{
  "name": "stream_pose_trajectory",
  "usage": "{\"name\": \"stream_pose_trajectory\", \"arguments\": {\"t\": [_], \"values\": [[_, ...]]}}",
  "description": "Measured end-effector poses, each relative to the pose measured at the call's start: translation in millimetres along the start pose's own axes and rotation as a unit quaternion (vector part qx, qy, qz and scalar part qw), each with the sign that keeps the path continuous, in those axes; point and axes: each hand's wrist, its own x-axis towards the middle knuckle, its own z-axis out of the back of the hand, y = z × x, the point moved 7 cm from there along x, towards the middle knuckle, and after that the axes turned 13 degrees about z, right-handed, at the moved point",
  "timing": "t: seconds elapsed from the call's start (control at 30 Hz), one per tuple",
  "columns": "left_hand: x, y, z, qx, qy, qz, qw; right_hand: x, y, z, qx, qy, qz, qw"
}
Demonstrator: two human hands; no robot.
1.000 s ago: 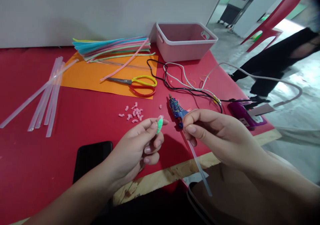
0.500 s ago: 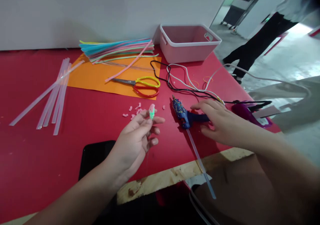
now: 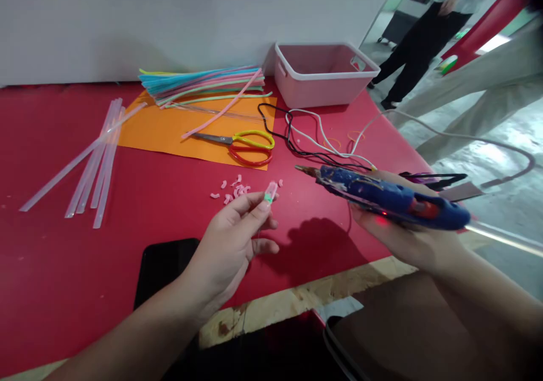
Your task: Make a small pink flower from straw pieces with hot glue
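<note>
Between thumb and fingertips, my left hand (image 3: 237, 239) pinches a small pink and green fuzzy piece (image 3: 270, 191), its pink end pointing up. My right hand (image 3: 407, 234) is wrapped round a blue hot glue gun (image 3: 390, 194), lifted above the table with its metal nozzle toward the left. A clear glue stick (image 3: 504, 238) sticks out of the gun's rear. Several short pink fuzzy bits (image 3: 240, 191) lie on the red table (image 3: 169, 200) just beyond my left hand. Yellow-and-red-handled scissors (image 3: 250, 146) rest past them, partly on an orange sheet (image 3: 153, 132).
Pipe cleaners (image 3: 203, 84) in several colours lie at the back, beside a pink basket (image 3: 326, 87). Glue sticks (image 3: 97, 166) are at the left, a black phone (image 3: 165, 265) near my left forearm. Cords (image 3: 314, 138) cross the right side. People (image 3: 416, 47) stand beyond the table.
My right hand has taken hold of the glue gun and raised it off the table, turning its nozzle to the left. My left hand has shifted slightly right with the fuzzy piece.
</note>
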Motion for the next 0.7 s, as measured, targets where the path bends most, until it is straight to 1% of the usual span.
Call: {"name": "stream_pose_trajectory", "arguments": {"t": [0.07, 0.13, 0.27, 0.4, 0.5, 0.7], "values": [[-1, 0, 0.4, 0.006, -0.013, 0.000, 1.000, 0, 9, -1, 0.002, 0.018, 0.030, 0.999], [-2, -1, -0.3, 0.010, -0.013, -0.003, 1.000, 0, 11, -1, -0.018, 0.023, 0.036, 0.999], [-2, 0, -4.0, 0.012, 0.016, 0.007, 1.000, 0, 12, -3, -0.009, 0.021, 0.045, 0.999], [-3, 1, -5.9, -0.004, 0.035, 0.021, 0.999, -1, 13, -3, -0.014, 0.004, 0.035, 0.999], [-5, 2, -8.0, -0.008, 0.051, 0.026, 0.998, -2, 16, -5, -0.009, 0.011, 0.042, 0.999], [-5, 2, -8.9, -0.010, 0.051, 0.025, 0.998, -3, 20, -6, -0.034, 0.023, 0.066, 0.997]]}}
